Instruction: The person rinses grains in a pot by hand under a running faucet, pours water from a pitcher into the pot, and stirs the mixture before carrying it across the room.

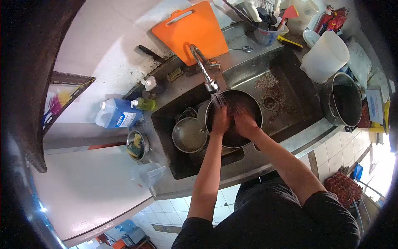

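Observation:
Both my hands reach down into a large round metal pot (234, 144) that stands across the sink's middle divider. Water sprays from the faucet head (211, 86) into the pot, right by my left hand (221, 120). My right hand (246, 123) is beside it, lower inside the same pot. The fingers of both hands are lost in the dark interior, and I cannot tell what they hold. Close on the left, a smaller pan (190, 135) with cloudy liquid sits in the left basin.
Small dark bits are scattered around the drain (268, 103) in the right basin. An orange cutting board (203, 31) leans behind the faucet. A white pitcher (325, 57) and a deep pot (347, 101) stand at right; a blue jug (120, 113) and sponge bowl (137, 145) stand at left.

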`<state>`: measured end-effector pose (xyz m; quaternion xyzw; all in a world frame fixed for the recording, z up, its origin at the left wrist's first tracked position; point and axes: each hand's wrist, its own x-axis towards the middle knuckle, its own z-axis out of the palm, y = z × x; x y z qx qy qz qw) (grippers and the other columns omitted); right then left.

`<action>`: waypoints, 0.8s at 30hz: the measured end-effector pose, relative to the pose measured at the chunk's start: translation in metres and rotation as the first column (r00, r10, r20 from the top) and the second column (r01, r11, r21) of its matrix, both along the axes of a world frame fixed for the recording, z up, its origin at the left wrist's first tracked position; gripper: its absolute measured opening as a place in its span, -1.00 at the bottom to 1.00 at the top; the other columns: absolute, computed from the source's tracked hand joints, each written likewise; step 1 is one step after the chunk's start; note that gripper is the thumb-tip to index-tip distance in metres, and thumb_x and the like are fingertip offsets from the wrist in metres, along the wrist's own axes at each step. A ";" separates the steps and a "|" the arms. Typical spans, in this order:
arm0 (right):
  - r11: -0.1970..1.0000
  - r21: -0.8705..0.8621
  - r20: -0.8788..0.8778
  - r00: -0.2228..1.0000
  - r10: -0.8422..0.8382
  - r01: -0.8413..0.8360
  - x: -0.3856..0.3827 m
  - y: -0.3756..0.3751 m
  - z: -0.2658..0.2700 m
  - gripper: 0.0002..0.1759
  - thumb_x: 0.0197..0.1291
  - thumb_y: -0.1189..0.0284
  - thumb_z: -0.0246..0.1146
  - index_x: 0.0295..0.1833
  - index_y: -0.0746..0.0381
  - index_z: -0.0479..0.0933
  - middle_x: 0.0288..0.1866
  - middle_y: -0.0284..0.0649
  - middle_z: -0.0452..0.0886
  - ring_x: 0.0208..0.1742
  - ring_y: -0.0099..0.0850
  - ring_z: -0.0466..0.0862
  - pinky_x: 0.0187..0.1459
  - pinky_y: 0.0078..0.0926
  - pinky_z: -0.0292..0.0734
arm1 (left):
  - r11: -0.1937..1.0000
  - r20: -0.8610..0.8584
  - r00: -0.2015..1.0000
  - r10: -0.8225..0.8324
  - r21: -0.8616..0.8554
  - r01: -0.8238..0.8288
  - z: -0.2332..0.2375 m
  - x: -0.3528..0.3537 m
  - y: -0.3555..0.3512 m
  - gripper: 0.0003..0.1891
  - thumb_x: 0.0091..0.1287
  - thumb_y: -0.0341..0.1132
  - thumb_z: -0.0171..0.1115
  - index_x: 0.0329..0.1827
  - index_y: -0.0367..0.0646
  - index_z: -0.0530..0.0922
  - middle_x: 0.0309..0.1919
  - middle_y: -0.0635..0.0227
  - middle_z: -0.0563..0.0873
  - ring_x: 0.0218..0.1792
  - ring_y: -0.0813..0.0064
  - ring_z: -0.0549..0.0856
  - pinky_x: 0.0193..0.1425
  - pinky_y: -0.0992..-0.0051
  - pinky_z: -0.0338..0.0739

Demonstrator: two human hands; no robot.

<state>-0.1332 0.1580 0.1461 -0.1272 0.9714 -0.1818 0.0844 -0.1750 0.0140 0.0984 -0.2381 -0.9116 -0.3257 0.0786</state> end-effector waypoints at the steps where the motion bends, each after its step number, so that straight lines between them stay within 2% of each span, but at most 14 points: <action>1: 0.999 0.044 0.003 1.000 0.001 -0.001 -0.002 0.000 0.001 -0.55 0.14 0.49 0.09 0.16 0.42 0.42 0.28 0.14 0.37 0.31 -0.04 0.40 0.35 -0.16 0.27 | 1.000 0.000 1.000 -0.001 -0.001 0.001 -0.004 0.001 -0.001 -0.63 0.22 -0.42 0.12 0.11 -0.32 0.45 -0.12 -0.11 0.62 -0.10 -0.15 0.60 0.00 0.08 0.49; 3: 1.000 0.026 0.097 0.995 0.007 -0.010 -0.011 -0.002 -0.033 -0.56 0.15 0.47 0.08 0.15 0.41 0.45 0.29 0.14 0.36 0.29 -0.04 0.42 0.34 -0.16 0.29 | 0.957 0.238 0.970 0.049 -0.289 0.023 -0.009 0.002 -0.004 -0.66 0.21 -0.42 0.09 0.06 -0.32 0.44 -0.13 -0.12 0.62 -0.11 -0.17 0.60 -0.02 0.03 0.51; 5: 1.000 0.011 0.188 0.982 0.014 -0.016 -0.014 -0.002 -0.071 -0.58 0.16 0.46 0.07 0.13 0.40 0.47 0.30 0.13 0.36 0.28 -0.04 0.44 0.32 -0.16 0.32 | 0.939 0.248 0.963 0.107 -0.342 -0.016 -0.036 0.002 -0.001 -0.69 0.22 -0.41 0.08 0.01 -0.32 0.45 -0.14 -0.12 0.62 -0.11 -0.17 0.60 -0.02 0.02 0.51; 7: 0.953 0.143 0.179 0.954 0.239 -0.266 -0.011 -0.001 -0.094 -0.60 0.20 0.42 0.05 0.11 0.35 0.51 0.26 0.15 0.41 0.23 -0.04 0.49 0.27 -0.18 0.39 | 0.917 0.253 0.953 0.163 -0.395 -0.052 -0.038 0.006 0.001 -0.73 0.23 -0.39 0.07 -0.04 -0.33 0.46 -0.15 -0.12 0.62 -0.10 -0.18 0.59 -0.03 0.02 0.51; 8: 0.953 0.144 0.176 0.955 0.240 -0.266 -0.009 -0.001 -0.082 -0.60 0.20 0.42 0.05 0.11 0.35 0.51 0.26 0.15 0.41 0.23 -0.04 0.49 0.27 -0.18 0.39 | 0.927 0.298 0.943 0.147 -0.373 -0.027 -0.025 0.011 0.003 -0.67 0.20 -0.41 0.10 0.04 -0.29 0.47 -0.06 -0.10 0.61 -0.02 -0.10 0.57 0.08 0.08 0.48; 10: 1.000 0.025 0.263 0.965 -0.023 0.017 0.000 0.005 -0.027 -0.60 0.21 0.39 0.05 0.12 0.33 0.51 0.20 0.14 0.48 0.20 -0.06 0.52 0.23 -0.17 0.41 | 0.937 0.338 0.932 0.131 -0.350 -0.005 -0.001 0.016 0.004 -0.61 0.18 -0.43 0.14 0.12 -0.25 0.49 0.03 -0.07 0.59 0.07 -0.03 0.55 0.18 0.15 0.45; 14: 0.973 0.210 -0.017 0.994 0.107 -0.101 0.006 0.020 0.019 -0.61 0.19 0.39 0.09 0.08 0.36 0.53 0.14 0.11 0.54 0.11 -0.03 0.58 0.14 -0.15 0.50 | 0.972 0.297 0.952 0.070 -0.236 0.002 0.041 0.016 -0.007 -0.69 0.16 -0.47 0.22 0.00 -0.17 0.59 -0.01 0.09 0.65 0.06 0.08 0.58 0.17 0.19 0.48; 16: 0.999 -0.046 0.180 0.984 -0.006 0.014 -0.010 0.023 0.023 -0.66 0.16 0.43 0.12 0.01 0.35 0.57 0.03 0.08 0.60 0.01 -0.03 0.64 0.01 -0.16 0.55 | 0.985 0.254 0.966 0.056 -0.172 -0.012 0.045 0.020 -0.009 -0.73 0.16 -0.47 0.26 -0.05 -0.17 0.62 -0.04 0.13 0.67 0.02 0.13 0.62 0.15 0.22 0.50; 17: 0.999 -0.049 0.182 0.983 -0.004 0.013 -0.015 0.023 0.018 -0.66 0.16 0.43 0.12 0.01 0.35 0.57 0.03 0.08 0.60 0.01 -0.03 0.64 0.01 -0.16 0.55 | 0.982 0.335 0.923 0.187 -0.038 -0.185 0.045 0.021 -0.009 -0.80 0.17 -0.44 0.28 -0.13 -0.19 0.63 -0.13 0.12 0.67 -0.08 0.15 0.64 0.03 0.23 0.52; 18: 0.956 -0.274 0.160 0.985 -0.065 0.107 -0.022 0.021 0.010 -0.70 0.14 0.44 0.13 -0.04 0.33 0.58 -0.05 0.07 0.63 -0.04 -0.03 0.65 -0.04 -0.17 0.56 | 0.929 0.426 0.855 0.295 0.082 -0.361 0.049 0.021 -0.008 -0.85 0.18 -0.41 0.30 -0.20 -0.22 0.64 -0.22 0.11 0.67 -0.19 0.17 0.67 -0.09 0.24 0.54; 19: 0.855 -0.484 0.150 0.980 -0.128 0.186 -0.029 0.019 0.003 -0.73 0.12 0.46 0.14 -0.10 0.31 0.60 -0.14 0.06 0.66 -0.09 -0.03 0.67 -0.09 -0.17 0.57 | 0.929 0.422 0.857 0.296 0.080 -0.360 0.052 0.018 -0.007 -0.85 0.18 -0.41 0.30 -0.20 -0.22 0.64 -0.22 0.11 0.67 -0.19 0.17 0.67 -0.09 0.24 0.54; 20: 0.853 -0.488 0.147 0.981 -0.128 0.185 -0.036 0.017 0.001 -0.73 0.12 0.46 0.14 -0.10 0.31 0.60 -0.14 0.06 0.66 -0.09 -0.03 0.67 -0.09 -0.17 0.57 | 0.899 0.532 0.789 0.306 0.110 -0.423 0.062 0.014 -0.002 -0.85 0.22 -0.35 0.29 -0.21 -0.23 0.65 -0.18 0.14 0.69 -0.19 0.24 0.68 -0.02 0.31 0.55; 22: 0.660 -0.663 0.306 0.933 -0.190 0.352 -0.046 0.010 -0.004 -0.79 0.10 0.45 0.17 -0.16 0.28 0.60 -0.25 0.06 0.66 -0.12 -0.01 0.66 -0.10 -0.15 0.54 | 0.864 0.632 0.711 0.308 0.126 -0.487 0.061 0.005 0.003 -0.82 0.27 -0.29 0.28 -0.22 -0.24 0.65 -0.14 0.18 0.70 -0.19 0.31 0.69 0.05 0.39 0.55; 24: 0.619 -0.709 0.246 0.941 -0.232 0.338 -0.047 0.007 -0.005 -0.81 0.11 0.45 0.20 -0.19 0.31 0.58 -0.27 0.04 0.65 -0.17 0.02 0.64 -0.16 -0.16 0.53 | 0.510 0.826 0.562 -0.023 0.494 -0.704 0.040 -0.004 0.012 -0.77 0.33 -0.25 0.20 -0.18 -0.26 0.63 -0.16 0.21 0.71 -0.19 0.36 0.69 -0.03 0.40 0.57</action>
